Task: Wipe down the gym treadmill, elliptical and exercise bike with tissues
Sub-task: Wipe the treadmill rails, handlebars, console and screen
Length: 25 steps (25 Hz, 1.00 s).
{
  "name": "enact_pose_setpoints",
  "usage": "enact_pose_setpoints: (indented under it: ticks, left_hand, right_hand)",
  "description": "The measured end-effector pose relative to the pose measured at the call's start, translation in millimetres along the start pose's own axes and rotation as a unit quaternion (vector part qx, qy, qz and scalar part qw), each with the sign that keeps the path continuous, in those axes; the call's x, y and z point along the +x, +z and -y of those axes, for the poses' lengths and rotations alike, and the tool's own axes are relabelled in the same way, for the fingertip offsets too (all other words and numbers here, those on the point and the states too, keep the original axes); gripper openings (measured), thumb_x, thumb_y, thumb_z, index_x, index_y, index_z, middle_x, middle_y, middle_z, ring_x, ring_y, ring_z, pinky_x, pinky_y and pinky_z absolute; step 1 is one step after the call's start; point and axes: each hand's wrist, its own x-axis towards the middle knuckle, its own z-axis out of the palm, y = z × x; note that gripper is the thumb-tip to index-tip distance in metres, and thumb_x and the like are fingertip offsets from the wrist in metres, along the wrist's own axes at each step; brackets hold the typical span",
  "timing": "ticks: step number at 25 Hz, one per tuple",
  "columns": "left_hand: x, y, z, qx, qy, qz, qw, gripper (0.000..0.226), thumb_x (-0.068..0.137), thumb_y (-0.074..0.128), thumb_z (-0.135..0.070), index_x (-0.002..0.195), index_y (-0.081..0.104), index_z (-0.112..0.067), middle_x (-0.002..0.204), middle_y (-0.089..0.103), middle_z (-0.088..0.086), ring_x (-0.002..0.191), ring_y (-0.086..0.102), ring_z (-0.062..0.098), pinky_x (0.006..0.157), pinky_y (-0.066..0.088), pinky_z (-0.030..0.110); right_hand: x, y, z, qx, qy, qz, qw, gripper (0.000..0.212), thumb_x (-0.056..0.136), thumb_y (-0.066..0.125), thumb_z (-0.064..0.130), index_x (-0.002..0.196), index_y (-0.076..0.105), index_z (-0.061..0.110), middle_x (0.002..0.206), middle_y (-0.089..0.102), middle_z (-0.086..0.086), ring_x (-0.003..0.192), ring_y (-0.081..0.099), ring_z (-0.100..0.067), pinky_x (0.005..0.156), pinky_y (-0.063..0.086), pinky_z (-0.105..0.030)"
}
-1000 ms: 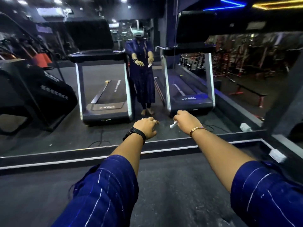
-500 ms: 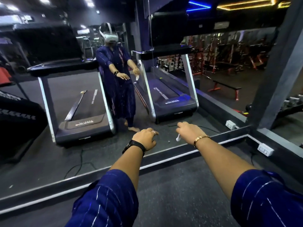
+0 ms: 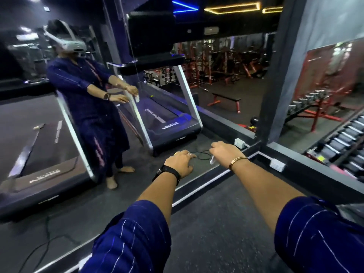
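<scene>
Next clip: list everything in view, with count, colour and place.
treadmills: 2, black-silver, in mirror ahead
person's reflection: 1, blue dress, white headset, between treadmills
bench: 1, black-red, right of treadmills
dumbbells: many, dark, rack at right
sockets: 2, white, low on walls, right
tissue: 1, white, in right hand
watch: 1, black, left wrist
bangle: 1, gold, right wrist
left hand: 1, empty, fingers loose
right hand: 1, pinches tissue

Dark rubber floor (image 3: 216, 223), mirror wall (image 3: 29, 56) ahead, blue/yellow LED strips (image 3: 232, 8) overhead, dumbbell rack (image 3: 346, 134) rt.
</scene>
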Motion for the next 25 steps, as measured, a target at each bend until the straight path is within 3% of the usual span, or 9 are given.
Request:
enact_pose_setpoints:
  ticks: [7, 11, 14, 18, 22, 25]
  left_hand:
    - [101, 10, -48, -0.028, 0.181, 0.021, 0.983, 0.043, 0.098, 0.048, -0.027, 0.141, 0.050, -0.024, 0.143, 0.047, 0.003, 0.129, 0.045, 0.026, 0.103, 0.042, 0.040]
    - [143, 14, -86, -0.039, 0.299, 0.036, 0.953, 0.041, 0.097, 0.049, -0.025, 0.139, 0.052, -0.022, 0.139, 0.050, 0.005, 0.127, 0.048, 0.026, 0.103, 0.042, 0.038]
    - [165, 21, -117, -0.050, 0.376, 0.043, 0.924, 0.040, 0.097, 0.051, -0.024, 0.137, 0.055, -0.021, 0.136, 0.053, 0.005, 0.127, 0.049, 0.026, 0.104, 0.042, 0.038]
    - [159, 32, -184, -0.105, 0.482, 0.046, 0.868, 0.039, 0.094, 0.054, -0.024, 0.133, 0.058, -0.023, 0.133, 0.055, 0.003, 0.122, 0.054, 0.025, 0.102, 0.045, 0.038]
    - [115, 41, -251, -0.117, 0.585, 0.073, 0.799, 0.041, 0.093, 0.054, -0.023, 0.134, 0.058, -0.022, 0.133, 0.055, 0.004, 0.121, 0.053, 0.026, 0.100, 0.045, 0.041]
    - [68, 41, -294, -0.141, 0.661, 0.070, 0.734, 0.039, 0.091, 0.054, -0.024, 0.130, 0.062, -0.024, 0.127, 0.057, 0.005, 0.118, 0.055, 0.029, 0.097, 0.047, 0.044]
  right_hand:
    - [-14, 32, -65, 0.002, 0.142, 0.041, 0.989, 0.026, 0.092, 0.059, 0.021, 0.116, 0.062, 0.010, 0.121, 0.054, -0.008, 0.117, 0.051, -0.028, 0.086, 0.052, -0.042]
    - [-54, 37, -89, 0.029, 0.288, 0.067, 0.955, 0.036, 0.093, 0.057, 0.040, 0.113, 0.062, 0.011, 0.118, 0.054, -0.008, 0.116, 0.052, -0.027, 0.082, 0.048, -0.040]
    - [-88, 38, -89, 0.032, 0.384, 0.087, 0.919, 0.037, 0.096, 0.051, 0.040, 0.118, 0.059, 0.011, 0.122, 0.051, -0.007, 0.118, 0.048, -0.026, 0.084, 0.047, -0.040]
    - [-143, 42, -70, 0.016, 0.504, 0.064, 0.861, 0.029, 0.098, 0.047, 0.025, 0.122, 0.056, 0.011, 0.123, 0.048, -0.007, 0.119, 0.042, -0.028, 0.081, 0.046, -0.038]
    - [-201, 34, -37, 0.004, 0.600, 0.027, 0.799, 0.022, 0.095, 0.048, 0.013, 0.113, 0.059, 0.006, 0.117, 0.049, -0.012, 0.115, 0.042, -0.033, 0.076, 0.049, -0.041]
    - [-248, 19, -4, -0.032, 0.668, -0.045, 0.742, 0.016, 0.090, 0.054, 0.007, 0.103, 0.062, 0.003, 0.109, 0.051, -0.017, 0.103, 0.047, -0.037, 0.063, 0.048, -0.042]
